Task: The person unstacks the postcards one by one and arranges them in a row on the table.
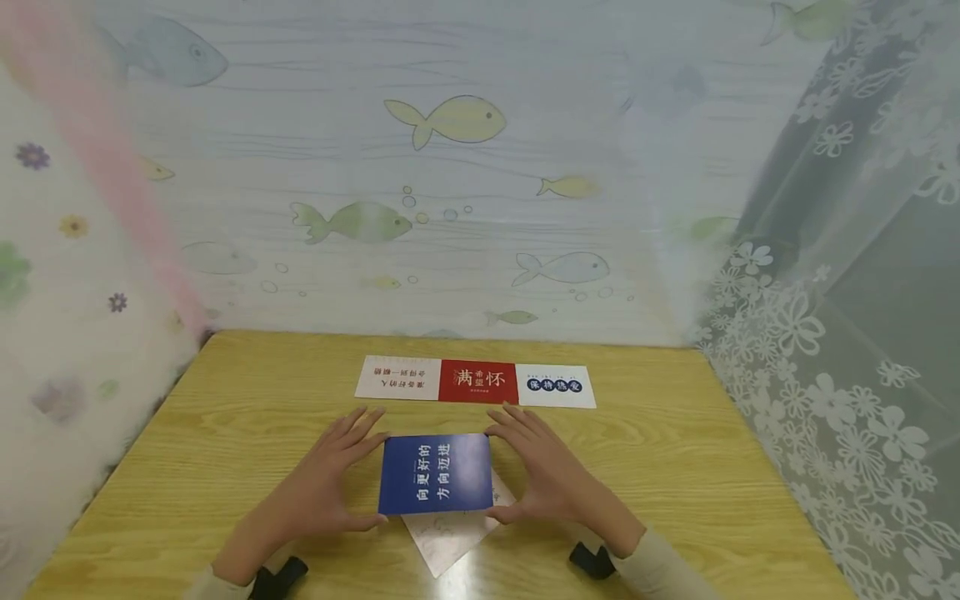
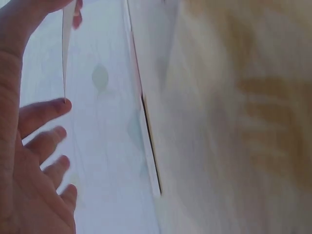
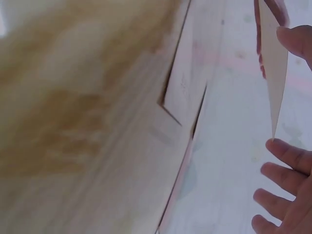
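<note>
A blue card [image 1: 435,475] with white Chinese characters, its text turned sideways, is held above the table between both hands. My left hand [image 1: 322,483] pinches its left corners between thumb and index finger, the other fingers spread. On the opposite side my right hand [image 1: 551,479] does the same with the right corners. Both wrist views show the card nearly edge-on, its pale underside [image 3: 275,68] visible in the right one. Below it a pale pinkish card [image 1: 442,546] lies slanted on the table, partly covered from the head view.
Farther back, three cards lie edge to edge in a row: a whitish card [image 1: 397,379], a red card [image 1: 478,382] and a white card with blue circles [image 1: 556,387]. The wooden table [image 1: 660,467] meets a fish-patterned curtain [image 1: 450,183]; lace [image 1: 847,400] hangs at right.
</note>
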Tool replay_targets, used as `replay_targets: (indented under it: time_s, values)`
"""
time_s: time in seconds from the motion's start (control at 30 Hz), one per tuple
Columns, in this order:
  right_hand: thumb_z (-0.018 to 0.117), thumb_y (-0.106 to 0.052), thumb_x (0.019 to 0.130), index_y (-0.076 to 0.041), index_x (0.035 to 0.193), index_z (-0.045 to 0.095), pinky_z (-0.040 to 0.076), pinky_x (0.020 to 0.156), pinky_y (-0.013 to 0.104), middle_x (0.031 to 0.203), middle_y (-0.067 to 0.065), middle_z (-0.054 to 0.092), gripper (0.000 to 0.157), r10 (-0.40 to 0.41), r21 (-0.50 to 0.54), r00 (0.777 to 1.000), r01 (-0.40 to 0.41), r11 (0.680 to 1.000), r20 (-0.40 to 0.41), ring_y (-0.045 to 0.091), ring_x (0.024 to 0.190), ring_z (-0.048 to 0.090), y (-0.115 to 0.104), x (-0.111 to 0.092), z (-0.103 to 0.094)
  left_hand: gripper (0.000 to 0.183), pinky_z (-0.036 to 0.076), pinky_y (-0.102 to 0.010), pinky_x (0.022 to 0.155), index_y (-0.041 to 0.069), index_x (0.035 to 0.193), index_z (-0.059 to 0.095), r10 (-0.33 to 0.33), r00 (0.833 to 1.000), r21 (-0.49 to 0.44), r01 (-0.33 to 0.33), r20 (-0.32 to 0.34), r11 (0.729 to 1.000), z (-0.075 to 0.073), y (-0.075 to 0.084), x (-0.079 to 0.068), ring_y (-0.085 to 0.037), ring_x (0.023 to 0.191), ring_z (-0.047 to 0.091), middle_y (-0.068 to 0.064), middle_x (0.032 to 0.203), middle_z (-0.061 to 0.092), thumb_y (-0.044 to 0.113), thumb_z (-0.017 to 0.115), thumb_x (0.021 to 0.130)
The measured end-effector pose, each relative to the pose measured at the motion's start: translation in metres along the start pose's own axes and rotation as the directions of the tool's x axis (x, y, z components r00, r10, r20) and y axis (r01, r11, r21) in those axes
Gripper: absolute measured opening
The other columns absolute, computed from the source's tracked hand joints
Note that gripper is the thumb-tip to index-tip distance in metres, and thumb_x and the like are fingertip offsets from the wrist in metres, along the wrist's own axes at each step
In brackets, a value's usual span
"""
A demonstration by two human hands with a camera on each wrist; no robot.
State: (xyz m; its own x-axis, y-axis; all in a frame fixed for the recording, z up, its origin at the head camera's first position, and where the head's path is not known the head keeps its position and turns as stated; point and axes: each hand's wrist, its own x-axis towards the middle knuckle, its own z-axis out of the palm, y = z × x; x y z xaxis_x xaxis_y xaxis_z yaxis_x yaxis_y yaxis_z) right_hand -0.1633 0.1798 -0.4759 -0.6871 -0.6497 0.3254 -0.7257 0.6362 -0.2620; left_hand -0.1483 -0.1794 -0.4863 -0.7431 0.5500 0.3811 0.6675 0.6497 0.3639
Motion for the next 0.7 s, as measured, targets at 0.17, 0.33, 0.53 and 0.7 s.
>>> replay_targets:
  time_s: [0.17,0.33,0.53,0.7]
  values:
    - [0.087,-0.061,0.066,-0.013,0.143,0.052,0.023,0.124,0.058,0.167,0.007,0.03,0.098,0.007,0.008,1.0,-0.008,1.0,0.029,0.034,0.155,0.023,-0.001,0.035,0.009,0.106,0.014,-0.055,0.126,0.011,0.148,0.053,-0.017,1.0,-0.023,0.016,-0.015,1.0,-0.009,-0.032,-0.003,-0.035,0.156,0.016,-0.01,0.166,0.031,0.046,0.097,0.058]
    - [0.084,-0.063,0.069,-0.014,0.144,0.053,0.02,0.126,0.056,0.167,0.008,0.03,0.095,0.03,-0.01,0.998,-0.029,1.0,0.059,0.035,0.155,0.022,0.001,0.071,0.025,0.101,0.015,-0.069,0.12,0.01,0.15,0.051,-0.075,0.997,-0.072,0.075,0.004,0.995,-0.017,-0.067,-0.004,-0.043,0.155,0.014,-0.015,0.166,0.03,0.04,0.096,0.064]
    - [0.081,-0.065,0.071,-0.013,0.149,0.049,0.015,0.128,0.051,0.167,0.009,0.029,0.099,0.077,-0.011,0.988,-0.076,0.997,0.135,0.032,0.157,0.019,0.004,0.115,0.042,0.099,0.021,-0.082,0.106,0.003,0.146,0.053,-0.13,0.991,-0.123,0.134,0.045,0.983,-0.027,-0.106,0.003,-0.061,0.145,0.021,-0.026,0.159,0.037,0.035,0.097,0.063]
    - [0.078,-0.066,0.073,-0.014,0.152,0.047,0.016,0.127,0.051,0.166,0.01,0.032,0.099,0.103,0.005,0.978,-0.105,0.994,0.181,0.035,0.155,0.023,0.009,0.146,0.056,0.101,0.022,-0.082,0.107,-0.001,0.146,0.051,-0.209,0.97,-0.127,0.224,0.125,0.966,-0.038,-0.131,0.01,-0.061,0.145,0.021,-0.029,0.156,0.038,0.035,0.097,0.063]
